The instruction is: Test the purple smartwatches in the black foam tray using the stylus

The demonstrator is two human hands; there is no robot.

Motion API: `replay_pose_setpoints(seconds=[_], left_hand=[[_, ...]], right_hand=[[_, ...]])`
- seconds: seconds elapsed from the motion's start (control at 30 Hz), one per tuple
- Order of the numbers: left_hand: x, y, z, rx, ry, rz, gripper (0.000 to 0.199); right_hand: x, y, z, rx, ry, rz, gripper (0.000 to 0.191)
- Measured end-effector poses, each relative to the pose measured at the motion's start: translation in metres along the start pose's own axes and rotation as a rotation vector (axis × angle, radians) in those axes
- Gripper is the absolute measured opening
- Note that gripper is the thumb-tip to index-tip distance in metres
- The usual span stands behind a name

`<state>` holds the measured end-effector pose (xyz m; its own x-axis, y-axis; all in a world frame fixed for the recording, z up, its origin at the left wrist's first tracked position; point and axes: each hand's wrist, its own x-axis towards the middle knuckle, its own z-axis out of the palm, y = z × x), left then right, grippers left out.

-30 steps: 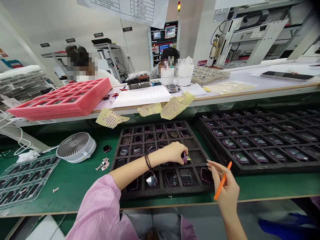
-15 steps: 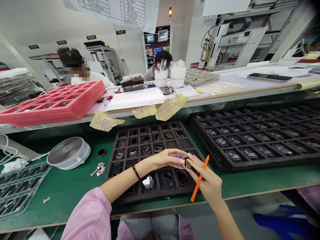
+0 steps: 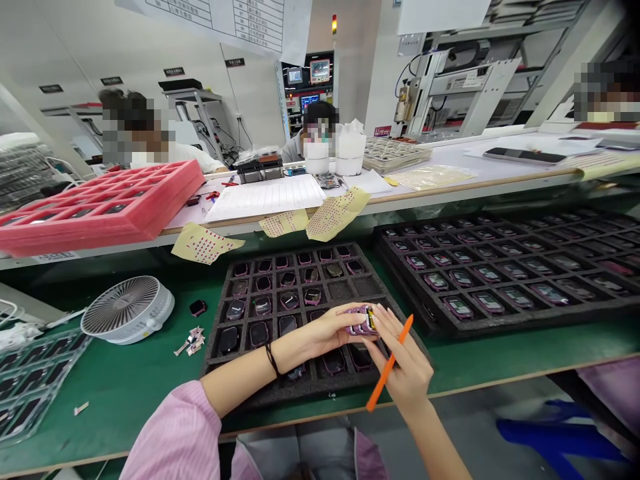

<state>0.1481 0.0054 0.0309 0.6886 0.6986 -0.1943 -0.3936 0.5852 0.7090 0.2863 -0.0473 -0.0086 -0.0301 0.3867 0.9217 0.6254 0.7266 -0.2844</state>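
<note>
The scene is recorded by 1 camera, worn on the person's head at the near side of the bench (image 3: 150, 400). The lens points forward and down. The near edge of the bench crosses the lower part of the view, rising toward the right, and runs past the frame at each end. The left sleeve (image 3: 173, 427) and right forearm (image 3: 435, 437) enter from below, close to the lens. The left hand (image 3: 333, 328) and right hand (image 3: 403, 363) appear at close range, right of center. A raised shelf (image 3: 493, 172) crosses beyond the bench; the wall (image 3: 100, 53) is farther away.
</note>
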Motion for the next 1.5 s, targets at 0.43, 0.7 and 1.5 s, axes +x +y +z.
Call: replay_pose_setpoints(seconds=[0.43,0.7,1.5], left_hand=[[0.002,-0.007,0.007,-0.064,0.068,-0.051,0.023],[0.002,-0.007,0.013,-0.117,0.174,-0.047,0.015],[0.033,0.039,0.014,2.034,0.064,0.049,0.014]], right_hand=[[-0.001,-0.001,0.012,-0.250,0.093,-0.006,0.061],[0.001,-0.002,0.016,-0.233,0.135,0.043,0.061],[-0.010,0.000,-0.008,-0.231,0.110,0.164,0.053]])
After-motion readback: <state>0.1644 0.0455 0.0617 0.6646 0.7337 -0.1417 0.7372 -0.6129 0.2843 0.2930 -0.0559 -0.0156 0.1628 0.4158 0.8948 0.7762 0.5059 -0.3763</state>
